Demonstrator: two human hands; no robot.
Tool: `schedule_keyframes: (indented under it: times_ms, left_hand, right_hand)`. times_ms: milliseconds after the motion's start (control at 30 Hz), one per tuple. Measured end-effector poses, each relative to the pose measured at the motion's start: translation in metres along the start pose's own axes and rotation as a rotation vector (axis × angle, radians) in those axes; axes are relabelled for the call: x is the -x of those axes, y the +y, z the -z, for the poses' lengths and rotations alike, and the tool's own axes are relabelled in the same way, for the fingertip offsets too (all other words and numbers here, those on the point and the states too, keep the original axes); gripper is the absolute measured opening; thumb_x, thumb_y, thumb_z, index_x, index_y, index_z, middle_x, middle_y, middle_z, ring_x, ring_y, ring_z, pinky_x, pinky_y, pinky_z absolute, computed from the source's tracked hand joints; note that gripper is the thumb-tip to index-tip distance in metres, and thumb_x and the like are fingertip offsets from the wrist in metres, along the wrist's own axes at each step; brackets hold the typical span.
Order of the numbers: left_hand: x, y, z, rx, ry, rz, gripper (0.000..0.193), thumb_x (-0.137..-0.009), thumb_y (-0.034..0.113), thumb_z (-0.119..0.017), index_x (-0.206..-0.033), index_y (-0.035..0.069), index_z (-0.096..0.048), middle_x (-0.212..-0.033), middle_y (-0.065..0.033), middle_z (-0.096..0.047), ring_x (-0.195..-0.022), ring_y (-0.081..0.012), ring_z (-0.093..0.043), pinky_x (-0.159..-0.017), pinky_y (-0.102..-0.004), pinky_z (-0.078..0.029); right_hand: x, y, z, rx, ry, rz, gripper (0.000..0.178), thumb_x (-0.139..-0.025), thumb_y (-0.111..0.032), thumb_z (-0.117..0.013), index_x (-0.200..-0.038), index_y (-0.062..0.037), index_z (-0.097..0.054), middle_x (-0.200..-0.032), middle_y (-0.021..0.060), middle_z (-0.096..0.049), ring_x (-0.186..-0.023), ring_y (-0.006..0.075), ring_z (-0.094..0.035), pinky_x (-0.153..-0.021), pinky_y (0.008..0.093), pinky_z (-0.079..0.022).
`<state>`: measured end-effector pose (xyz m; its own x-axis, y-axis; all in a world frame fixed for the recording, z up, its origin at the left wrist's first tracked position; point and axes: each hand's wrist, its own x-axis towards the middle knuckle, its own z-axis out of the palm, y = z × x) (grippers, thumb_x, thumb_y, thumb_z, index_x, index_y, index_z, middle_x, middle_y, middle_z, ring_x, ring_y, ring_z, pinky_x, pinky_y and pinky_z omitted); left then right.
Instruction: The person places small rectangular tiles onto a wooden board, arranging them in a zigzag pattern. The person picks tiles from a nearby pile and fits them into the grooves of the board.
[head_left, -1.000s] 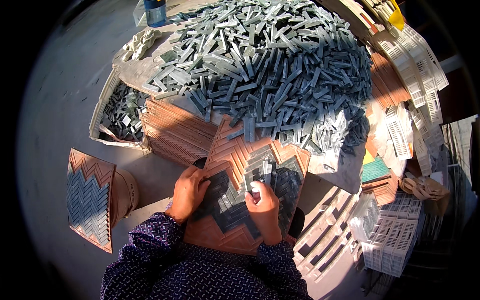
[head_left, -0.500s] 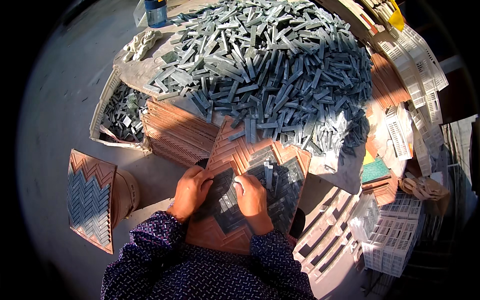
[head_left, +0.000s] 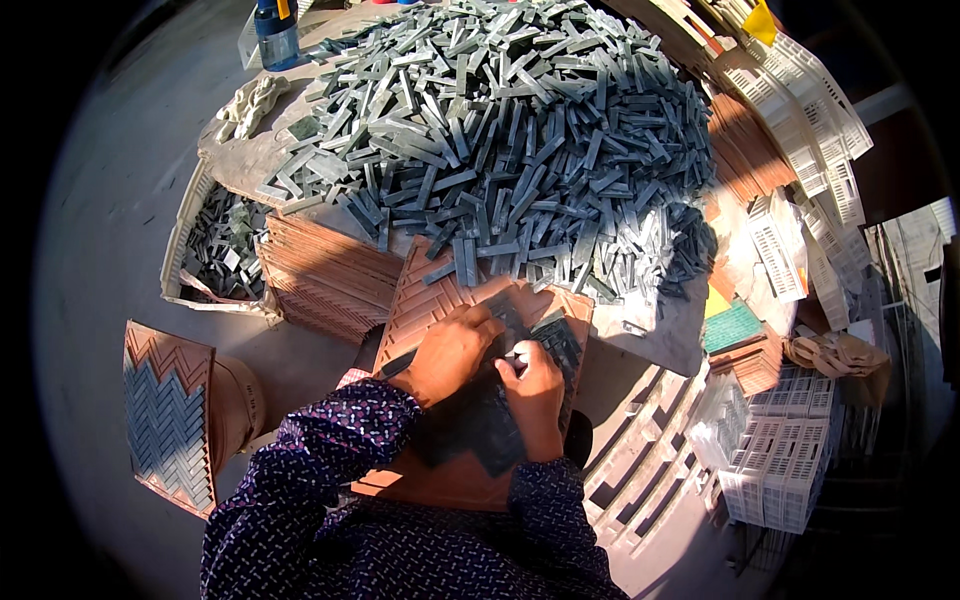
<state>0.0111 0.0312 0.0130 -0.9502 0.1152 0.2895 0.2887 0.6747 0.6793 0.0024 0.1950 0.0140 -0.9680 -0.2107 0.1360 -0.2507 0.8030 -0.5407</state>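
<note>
A terracotta-coloured moulded tray (head_left: 440, 478) with herringbone grooves lies in front of me, tilted, with dark strip tiles (head_left: 470, 430) filling much of its middle. My left hand (head_left: 455, 350) is over the tray's upper middle, fingers curled in. Close by on the right, my right hand (head_left: 531, 388) is closed, thumb pressed toward the fingers. What either hand pinches is too small or hidden to make out. Beside the right hand's fingers, several dark strip tiles (head_left: 556, 338) lie on the tray. Shadow covers the tray's centre.
A large heap of grey-green strip tiles (head_left: 500, 130) covers the table beyond. Left of it stand a stack of terracotta trays (head_left: 325, 275) and a white crate (head_left: 185, 235) of tile pieces. A partly tiled tray (head_left: 165, 420) rests on a drum (head_left: 237, 400). White crates (head_left: 770, 475) stand right.
My left hand has moved right and up across the tray, nearer to my right hand. The right hand has shifted slightly right. The whole view has shifted a little.
</note>
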Motion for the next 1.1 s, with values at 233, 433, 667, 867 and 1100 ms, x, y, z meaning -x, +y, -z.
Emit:
schedule_keyframes:
  times_ms: [233,433,667,867,1100]
  left_hand:
    - [-0.026,-0.024,-0.021,-0.234,-0.223,-0.286,0.032,-0.078,0.007,-0.055,-0.110,0.006,-0.061,-0.111,-0.0076,-0.060,-0.107,-0.0251,-0.055,-0.093,-0.0340,-0.046]
    - [-0.020,-0.025,-0.001,-0.256,-0.280,-0.346,0.024,-0.079,0.008,-0.058,-0.103,0.005,-0.061,-0.105,-0.0084,-0.059,-0.104,-0.0271,-0.055,-0.089,-0.0350,-0.046]
    - [0.043,-0.042,0.064,-0.010,-0.049,0.128,0.025,-0.080,0.008,-0.065,-0.103,0.003,-0.060,-0.100,-0.0149,-0.058,-0.096,-0.0361,-0.056,-0.080,-0.0408,-0.047]
    - [0.076,-0.045,0.065,0.072,0.017,0.277,0.019,-0.081,0.007,-0.062,-0.099,0.003,-0.062,-0.093,-0.0166,-0.059,-0.084,-0.0383,-0.058,-0.071,-0.0407,-0.048]
    - [0.068,-0.039,0.056,-0.030,0.137,0.219,0.014,-0.081,0.008,-0.060,-0.095,0.002,-0.061,-0.085,-0.0163,-0.059,-0.078,-0.0384,-0.058,-0.067,-0.0446,-0.048]
  right_hand:
    - [0.005,0.032,0.015,-0.504,-0.047,-0.259,0.019,-0.082,-0.005,-0.065,-0.099,0.0016,-0.063,-0.077,0.0029,-0.066,-0.062,0.0071,-0.056,-0.056,0.0243,-0.045]
    - [0.004,0.028,0.030,-0.788,-0.175,-0.337,0.021,-0.084,-0.006,-0.064,-0.103,0.0030,-0.062,-0.087,0.0030,-0.065,-0.077,0.0071,-0.058,-0.068,0.0236,-0.048]
    - [-0.010,-0.014,-0.006,-0.691,-0.241,-0.077,0.024,-0.083,-0.008,-0.066,-0.105,0.0016,-0.060,-0.085,0.0093,-0.067,-0.074,0.0129,-0.063,-0.066,0.0269,-0.051]
    - [-0.013,-0.043,-0.036,-0.313,-0.261,0.127,0.013,-0.080,-0.008,-0.064,-0.090,-0.0026,-0.057,-0.079,0.0139,-0.064,-0.077,0.0337,-0.063,-0.069,0.0423,-0.049]
    - [-0.019,-0.049,-0.031,-0.039,-0.319,0.189,0.015,-0.081,-0.012,-0.065,-0.092,-0.0045,-0.058,-0.089,0.0151,-0.062,-0.084,0.0351,-0.061,-0.071,0.0440,-0.048]
